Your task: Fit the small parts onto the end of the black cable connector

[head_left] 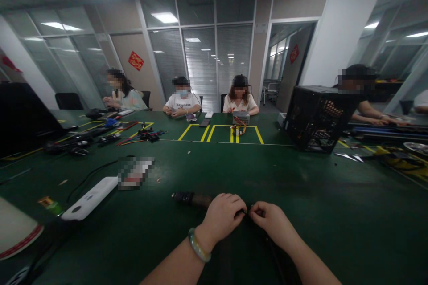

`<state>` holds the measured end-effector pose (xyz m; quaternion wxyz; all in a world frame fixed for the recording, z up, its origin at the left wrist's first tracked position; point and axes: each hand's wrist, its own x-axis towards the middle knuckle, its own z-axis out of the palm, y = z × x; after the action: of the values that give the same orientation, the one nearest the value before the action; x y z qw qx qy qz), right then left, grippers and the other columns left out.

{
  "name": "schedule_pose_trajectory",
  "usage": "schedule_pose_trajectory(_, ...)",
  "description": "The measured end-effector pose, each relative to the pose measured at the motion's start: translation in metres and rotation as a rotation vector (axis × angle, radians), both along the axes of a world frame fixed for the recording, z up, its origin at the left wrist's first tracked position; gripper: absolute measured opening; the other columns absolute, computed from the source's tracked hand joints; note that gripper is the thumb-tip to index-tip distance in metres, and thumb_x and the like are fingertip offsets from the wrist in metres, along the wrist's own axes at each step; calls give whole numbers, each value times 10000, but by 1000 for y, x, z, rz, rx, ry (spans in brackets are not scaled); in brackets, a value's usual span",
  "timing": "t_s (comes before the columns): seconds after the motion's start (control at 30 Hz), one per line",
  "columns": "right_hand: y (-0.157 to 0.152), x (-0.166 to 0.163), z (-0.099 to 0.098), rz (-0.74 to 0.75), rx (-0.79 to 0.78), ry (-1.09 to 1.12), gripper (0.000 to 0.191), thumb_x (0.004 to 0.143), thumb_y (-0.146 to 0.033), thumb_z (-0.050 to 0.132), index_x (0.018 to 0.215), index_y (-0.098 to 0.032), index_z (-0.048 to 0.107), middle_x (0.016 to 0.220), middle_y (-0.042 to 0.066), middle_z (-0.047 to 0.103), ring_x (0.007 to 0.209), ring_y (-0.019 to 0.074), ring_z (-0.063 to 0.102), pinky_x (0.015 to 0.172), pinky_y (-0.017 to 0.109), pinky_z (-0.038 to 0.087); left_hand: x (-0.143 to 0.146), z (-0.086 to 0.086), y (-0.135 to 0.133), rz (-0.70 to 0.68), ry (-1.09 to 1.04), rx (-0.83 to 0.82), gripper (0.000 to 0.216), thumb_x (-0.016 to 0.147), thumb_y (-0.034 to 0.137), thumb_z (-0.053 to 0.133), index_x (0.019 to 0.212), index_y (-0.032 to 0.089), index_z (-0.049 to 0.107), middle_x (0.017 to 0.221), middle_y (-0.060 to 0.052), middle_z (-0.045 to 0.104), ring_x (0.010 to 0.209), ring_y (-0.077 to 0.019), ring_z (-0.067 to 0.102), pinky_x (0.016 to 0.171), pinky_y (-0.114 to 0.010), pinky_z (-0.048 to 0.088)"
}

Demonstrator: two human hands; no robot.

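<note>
My left hand [223, 215], with a pale green bangle [198, 245] on its wrist, is curled into a closed grip over the near edge of a green table [334, 196]. My right hand [270, 219] is also closed and meets it fingertip to fingertip. Between them they pinch a small dark thing [246, 211] that I cannot make out. A dark cylindrical object [191, 198] lies on the table just left of my left hand, partly hidden behind it.
A white power bank [90, 198] with a black cable lies at the near left. A black open computer case [316, 118] stands at the right. Cables and tools [147, 136] lie at the far left. Several people sit along the far side and at the right.
</note>
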<state>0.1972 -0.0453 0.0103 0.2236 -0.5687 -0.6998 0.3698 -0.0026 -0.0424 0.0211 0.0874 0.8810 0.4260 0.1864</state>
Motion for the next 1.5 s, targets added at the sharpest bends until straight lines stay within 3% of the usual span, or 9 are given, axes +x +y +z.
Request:
schedule_pose_trajectory(0.67,1,-2,-2,-35,-16,23,167,840,-316,582,811,-202,702,733,-7,711,669,159,645,561,208,412,1,-5,2,31,-52,-11,69,869,215,605,937,221,612,958,-6,644,925,-186,577,857,-340,405)
schedule_pose_trajectory(1.13,-1,-3,0,-43,-23,25,160,836,-303,585,801,-205,707,736,-14,715,673,156,657,560,212,415,3,0,-3,11,-134,5,136,836,123,601,921,228,619,970,6,646,963,-174,561,961,-365,369)
schedule_pose_trajectory(1.5,2,-2,-10,-75,2,64,173,822,-295,580,780,-180,701,684,-3,693,636,154,623,541,214,388,4,-9,-2,59,-144,-19,95,830,189,659,904,224,611,956,16,643,947,-178,556,893,-335,388)
